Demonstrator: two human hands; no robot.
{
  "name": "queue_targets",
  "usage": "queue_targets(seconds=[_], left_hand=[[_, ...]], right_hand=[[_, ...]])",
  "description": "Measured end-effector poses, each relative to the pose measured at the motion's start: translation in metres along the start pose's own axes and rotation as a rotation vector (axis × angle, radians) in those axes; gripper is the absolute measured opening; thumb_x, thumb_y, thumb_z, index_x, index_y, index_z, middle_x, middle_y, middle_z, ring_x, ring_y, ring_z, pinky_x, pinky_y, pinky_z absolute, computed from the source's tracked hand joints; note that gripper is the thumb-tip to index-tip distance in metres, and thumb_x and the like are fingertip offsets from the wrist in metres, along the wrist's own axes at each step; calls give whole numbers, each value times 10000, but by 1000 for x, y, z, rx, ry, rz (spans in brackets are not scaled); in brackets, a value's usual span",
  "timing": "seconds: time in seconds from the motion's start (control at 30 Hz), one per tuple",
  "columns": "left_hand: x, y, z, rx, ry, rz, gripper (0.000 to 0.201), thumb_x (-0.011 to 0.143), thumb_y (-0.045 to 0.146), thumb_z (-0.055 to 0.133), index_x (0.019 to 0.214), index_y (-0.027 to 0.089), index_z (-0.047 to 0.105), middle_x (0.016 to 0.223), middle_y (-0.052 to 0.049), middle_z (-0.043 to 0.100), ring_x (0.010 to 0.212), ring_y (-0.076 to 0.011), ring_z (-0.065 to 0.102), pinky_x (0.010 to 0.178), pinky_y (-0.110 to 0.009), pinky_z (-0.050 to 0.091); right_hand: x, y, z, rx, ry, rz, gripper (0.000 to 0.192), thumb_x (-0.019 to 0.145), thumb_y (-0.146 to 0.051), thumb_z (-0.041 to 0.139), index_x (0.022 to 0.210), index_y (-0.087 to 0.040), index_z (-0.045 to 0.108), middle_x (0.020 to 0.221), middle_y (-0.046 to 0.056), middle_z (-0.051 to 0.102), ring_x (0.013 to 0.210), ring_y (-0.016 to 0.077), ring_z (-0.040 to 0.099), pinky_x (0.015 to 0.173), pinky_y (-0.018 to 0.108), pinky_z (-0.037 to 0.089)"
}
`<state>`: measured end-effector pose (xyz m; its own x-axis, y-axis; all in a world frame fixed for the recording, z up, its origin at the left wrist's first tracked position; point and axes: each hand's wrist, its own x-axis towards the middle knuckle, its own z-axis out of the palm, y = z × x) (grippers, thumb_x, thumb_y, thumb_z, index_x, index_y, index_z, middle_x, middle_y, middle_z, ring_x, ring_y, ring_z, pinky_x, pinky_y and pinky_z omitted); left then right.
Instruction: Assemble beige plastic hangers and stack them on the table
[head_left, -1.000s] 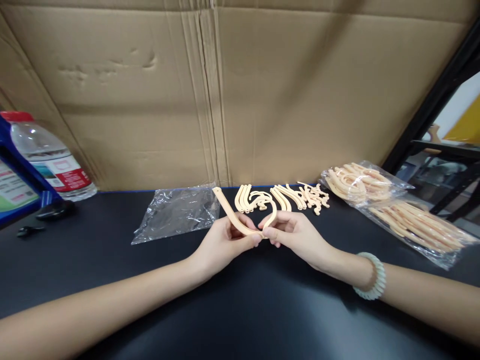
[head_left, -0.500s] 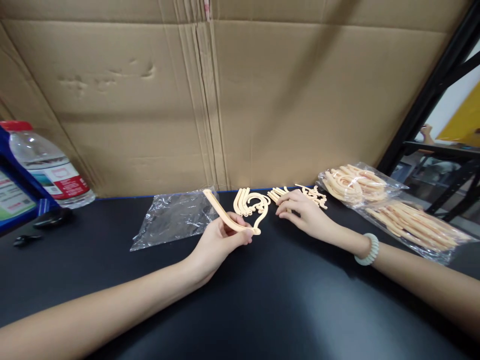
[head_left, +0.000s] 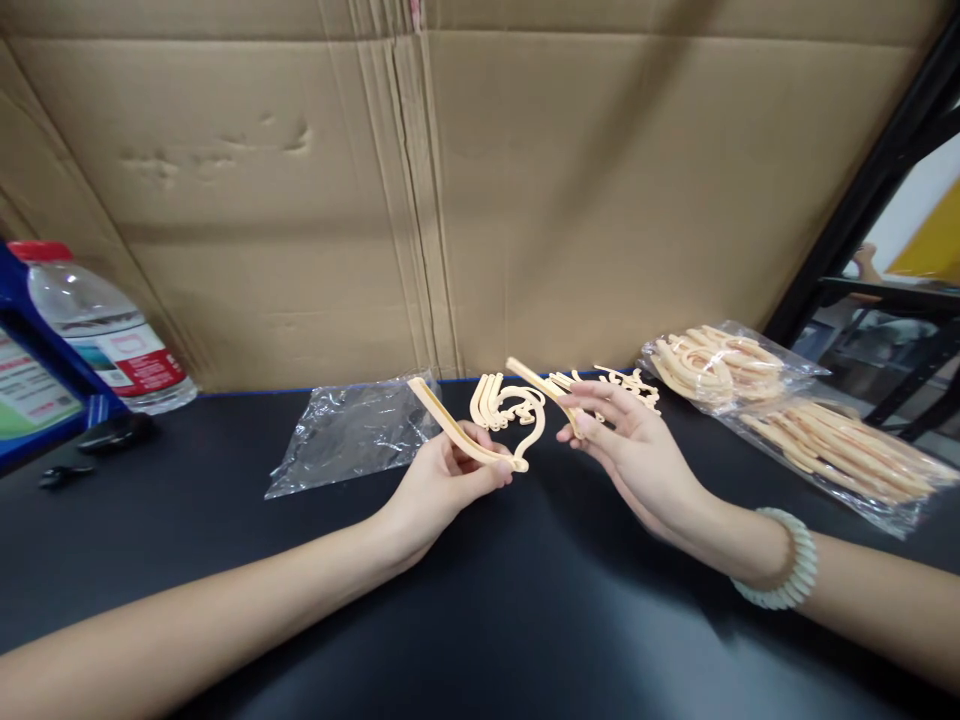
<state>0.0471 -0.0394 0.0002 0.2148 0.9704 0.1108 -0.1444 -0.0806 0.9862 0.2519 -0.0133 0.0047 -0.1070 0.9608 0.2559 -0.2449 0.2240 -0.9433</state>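
Note:
My left hand pinches a pale cream, curved plastic track piece near its lower right end. There it meets a thinner hooked cream piece that curls upward; whether the two are joined I cannot tell. My right hand, with a pale beaded bracelet at the wrist, is closed on a straight cream strip that slants up to the left. Behind the hands lie several curved cream pieces and a group of small cream parts, partly covered by my right fingers.
An emptied-looking clear plastic bag lies left of my left hand. Two clear bags of cream pieces lie at the right. A water bottle and small black objects are at the left. Cardboard walls the back.
My right hand has picked up a straight cream strip from the group at the back and come nearer, with the strip raised. My left hand keeps its grip almost unmoved.

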Motion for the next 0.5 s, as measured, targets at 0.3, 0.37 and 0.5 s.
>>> queue_targets(seconds=[0.3,0.37,0.5], left_hand=[[-1,4,3,-67,-15,-22,405,682,132,775,816,208,400,712,58,667,657,-90,595,690,-245,439],[-1,3,3,-63,-37,-15,420,687,119,766,821,211,379,703,64,668,646,-81,585,669,-233,433],[0,3,1,-58,-89,-13,424,714,124,749,834,217,353,746,50,684,662,-78,593,660,-228,439]], right_hand=[[-3,13,4,179,-216,280,256,686,-208,789,910,-184,666,862,22,661,864,153,648,919,347,485],[-4,13,5,141,-222,232,251,679,-193,795,899,-190,673,865,18,682,848,135,634,878,308,486],[-9,13,8,102,-293,178,215,675,-180,796,857,-190,680,838,8,689,814,141,636,835,309,500]])
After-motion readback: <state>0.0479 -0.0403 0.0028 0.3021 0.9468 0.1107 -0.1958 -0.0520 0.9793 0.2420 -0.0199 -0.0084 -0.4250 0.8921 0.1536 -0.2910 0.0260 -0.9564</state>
